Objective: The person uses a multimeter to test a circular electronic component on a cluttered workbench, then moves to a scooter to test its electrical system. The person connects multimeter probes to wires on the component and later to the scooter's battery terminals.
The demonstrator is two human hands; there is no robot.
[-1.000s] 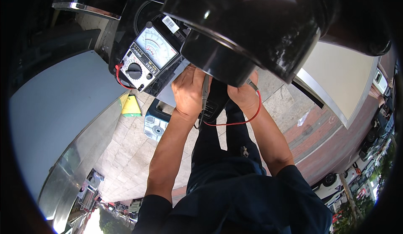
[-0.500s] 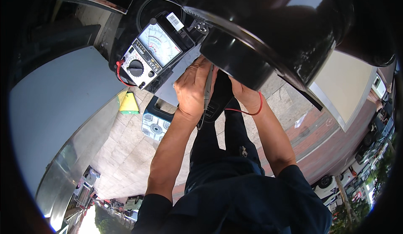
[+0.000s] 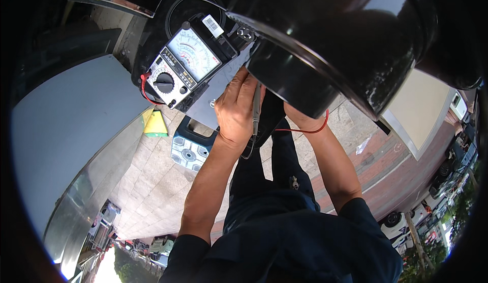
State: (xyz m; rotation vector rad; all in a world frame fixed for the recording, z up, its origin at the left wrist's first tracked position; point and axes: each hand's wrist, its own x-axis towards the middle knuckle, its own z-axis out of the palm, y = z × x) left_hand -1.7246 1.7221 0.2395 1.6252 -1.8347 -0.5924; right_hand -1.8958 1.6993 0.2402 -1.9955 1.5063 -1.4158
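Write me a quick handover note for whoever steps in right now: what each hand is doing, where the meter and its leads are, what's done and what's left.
Left hand: gripping a dark test probe, tip pointed up under the black housing.
Right hand: mostly hidden beneath the same housing; the red lead runs to it, grip not visible.
Analog multimeter: propped on the dark ledge just left of the hands, red lead plugged in.
Blue tool case: on the paving below.
Done: meter set out, probes brought up.
Left: whether the probe tips make contact cannot be seen.
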